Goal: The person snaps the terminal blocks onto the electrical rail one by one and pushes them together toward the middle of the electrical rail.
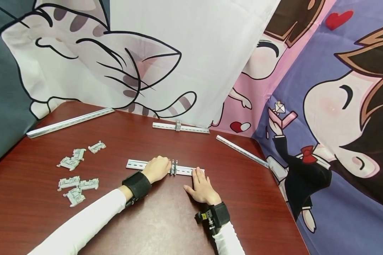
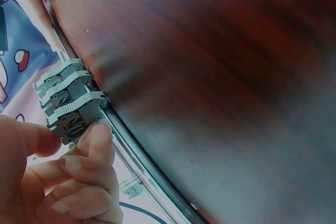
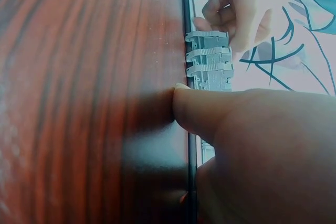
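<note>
Three grey plastic blocks (image 2: 67,88) on one slotted white metal rail (image 1: 183,170)

Left hand (image 1: 156,168) pinches the leftmost block; right hand (image 1: 203,189) lies spread on the rail's end; six loose pale plastic blocks (image 1: 68,182) dot the red-brown counter (image 1: 258,198)

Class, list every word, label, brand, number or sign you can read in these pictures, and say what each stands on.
None can be read.
Yellow patch by the right wrist strap: any print is too small.
Clips and rail: any marking is too small or blurred.
Cloth: drawings, including hearts; no words visible.
</note>
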Demonstrator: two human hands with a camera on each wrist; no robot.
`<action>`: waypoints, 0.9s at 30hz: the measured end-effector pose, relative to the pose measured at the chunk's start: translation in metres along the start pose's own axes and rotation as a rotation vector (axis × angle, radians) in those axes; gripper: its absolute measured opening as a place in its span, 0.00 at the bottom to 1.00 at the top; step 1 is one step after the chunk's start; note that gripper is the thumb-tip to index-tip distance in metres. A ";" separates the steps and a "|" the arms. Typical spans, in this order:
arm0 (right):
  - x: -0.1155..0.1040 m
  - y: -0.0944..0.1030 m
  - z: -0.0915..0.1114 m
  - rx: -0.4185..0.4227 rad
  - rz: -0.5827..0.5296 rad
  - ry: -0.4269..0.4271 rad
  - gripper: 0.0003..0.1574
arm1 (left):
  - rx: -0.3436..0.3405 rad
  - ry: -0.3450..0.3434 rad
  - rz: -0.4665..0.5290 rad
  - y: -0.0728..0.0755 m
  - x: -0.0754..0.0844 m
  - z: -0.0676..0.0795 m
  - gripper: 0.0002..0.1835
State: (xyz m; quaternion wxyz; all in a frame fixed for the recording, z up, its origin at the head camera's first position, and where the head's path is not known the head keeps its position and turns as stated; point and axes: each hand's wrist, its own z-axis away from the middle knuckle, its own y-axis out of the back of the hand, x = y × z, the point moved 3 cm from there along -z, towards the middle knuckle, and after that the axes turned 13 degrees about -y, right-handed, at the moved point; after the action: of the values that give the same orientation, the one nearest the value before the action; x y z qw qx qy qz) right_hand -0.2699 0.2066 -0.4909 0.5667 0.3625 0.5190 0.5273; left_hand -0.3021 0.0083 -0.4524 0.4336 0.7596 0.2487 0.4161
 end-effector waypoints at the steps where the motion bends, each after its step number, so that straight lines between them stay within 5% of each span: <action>1: -0.002 0.001 0.001 -0.007 0.008 -0.004 0.49 | -0.007 0.005 0.004 0.000 -0.001 0.001 0.22; 6: -0.008 0.008 0.004 -0.031 0.036 -0.022 0.49 | -0.025 0.021 -0.005 0.005 -0.005 0.007 0.21; 11: -0.009 0.019 0.006 -0.011 0.035 -0.015 0.45 | -0.022 0.035 -0.002 0.031 -0.016 0.027 0.19; 18: -0.039 0.045 0.003 0.207 0.051 -0.001 0.29 | 0.000 0.073 0.009 0.076 -0.045 0.091 0.17; 23: -0.079 0.050 -0.009 0.373 -0.043 -0.138 0.30 | -0.043 0.092 0.032 0.087 -0.048 0.136 0.14; 27: -0.106 0.039 -0.018 0.394 -0.045 -0.226 0.31 | -0.061 0.048 0.063 0.087 -0.043 0.161 0.13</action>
State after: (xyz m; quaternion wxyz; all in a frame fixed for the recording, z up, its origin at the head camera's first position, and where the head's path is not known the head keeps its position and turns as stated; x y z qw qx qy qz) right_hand -0.2857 0.1081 -0.4352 0.5512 0.5111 0.5532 0.3592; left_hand -0.1866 -0.1398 -0.4401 0.4373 0.7433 0.2221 0.4550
